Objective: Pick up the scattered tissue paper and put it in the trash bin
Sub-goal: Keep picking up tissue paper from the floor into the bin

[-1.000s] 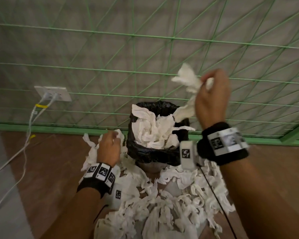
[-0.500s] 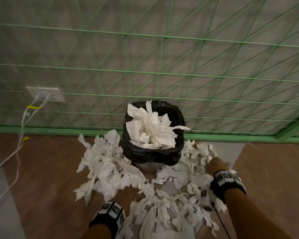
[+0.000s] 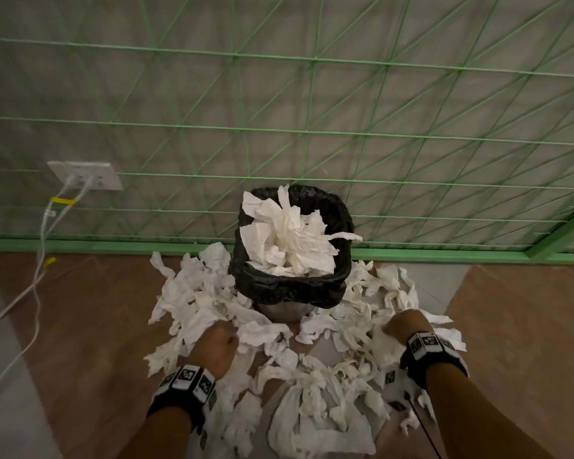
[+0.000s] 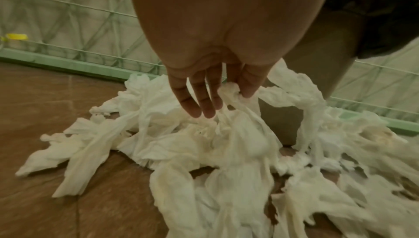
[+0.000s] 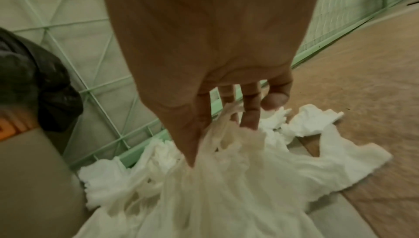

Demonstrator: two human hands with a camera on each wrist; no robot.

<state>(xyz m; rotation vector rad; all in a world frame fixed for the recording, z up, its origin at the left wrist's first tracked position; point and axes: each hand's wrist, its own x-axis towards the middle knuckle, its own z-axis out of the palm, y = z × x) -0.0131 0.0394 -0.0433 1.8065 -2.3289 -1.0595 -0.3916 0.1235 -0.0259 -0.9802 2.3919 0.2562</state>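
**Both hands down in the paper by the bin**

The left hand (image 3: 216,342) pinches tissue paper (image 3: 318,402) strewn over the brown floor (image 3: 90,326); the right hand (image 3: 403,324) seems to grip another clump. The heaped trash bin (image 3: 292,289) stands against a green mesh fence (image 3: 312,127).

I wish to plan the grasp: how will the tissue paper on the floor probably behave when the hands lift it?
The tissue paper will probably hang limp, as it drapes from the left hand. It looks light. Tangled strips at the right hand may drag neighbours along or tear.
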